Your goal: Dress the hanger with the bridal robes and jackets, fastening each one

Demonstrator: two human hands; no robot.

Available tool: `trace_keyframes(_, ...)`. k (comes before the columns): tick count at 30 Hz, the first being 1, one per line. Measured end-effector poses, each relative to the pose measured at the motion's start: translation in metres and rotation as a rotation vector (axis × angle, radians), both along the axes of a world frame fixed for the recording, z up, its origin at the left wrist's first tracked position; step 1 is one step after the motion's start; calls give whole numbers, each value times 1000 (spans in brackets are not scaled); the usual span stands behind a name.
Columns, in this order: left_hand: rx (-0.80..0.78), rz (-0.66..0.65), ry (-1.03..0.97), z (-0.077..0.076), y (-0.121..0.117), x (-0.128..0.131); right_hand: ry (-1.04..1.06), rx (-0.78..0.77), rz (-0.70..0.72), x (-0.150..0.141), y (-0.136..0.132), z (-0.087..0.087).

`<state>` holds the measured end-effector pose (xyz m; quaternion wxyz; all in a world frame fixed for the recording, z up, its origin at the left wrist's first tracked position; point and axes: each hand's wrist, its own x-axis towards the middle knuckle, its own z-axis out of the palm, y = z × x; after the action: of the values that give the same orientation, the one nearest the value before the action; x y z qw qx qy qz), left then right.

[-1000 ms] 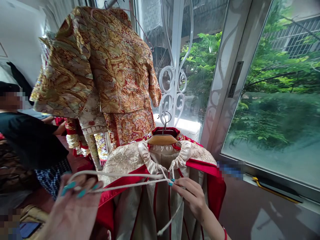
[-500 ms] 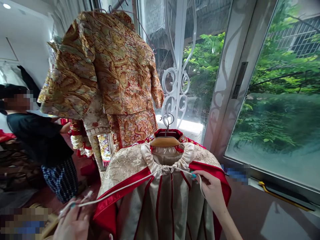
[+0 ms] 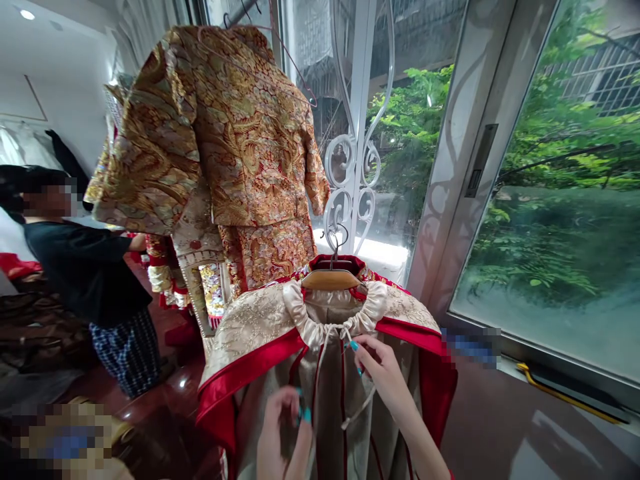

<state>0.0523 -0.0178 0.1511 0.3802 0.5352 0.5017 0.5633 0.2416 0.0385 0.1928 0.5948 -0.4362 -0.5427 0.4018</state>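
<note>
A cream and red garment bag with a gathered drawstring neck hangs on a wooden hanger in front of me. My right hand pinches the white drawstring cord just below the gathered neck. My left hand, with teal nails, is closed on the cord lower down, against the cream front of the bag. A loose cord end dangles beside my right wrist.
A gold and red embroidered jacket hangs above and behind. A person in a black top stands at the left. A white scrolled window grille and sliding window frame are at the right, with a sill below.
My left hand has come in from the far left to the front of the bag, and the cords that were stretched sideways now hang slack. My right hand moved back to the neck.
</note>
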Motion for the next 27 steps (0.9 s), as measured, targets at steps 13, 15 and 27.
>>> trace_keyframes(13, -264, -412, -512, 44, 52, 49, -278, 76, -27, 28, -20, 3)
trace_keyframes(15, -325, -482, -583, 54, 51, 36, -361, 90, 1, 37, -18, 7)
trace_keyframes(27, -305, -313, -736, 61, 59, -11, -550, 251, -77, 52, -1, 22)
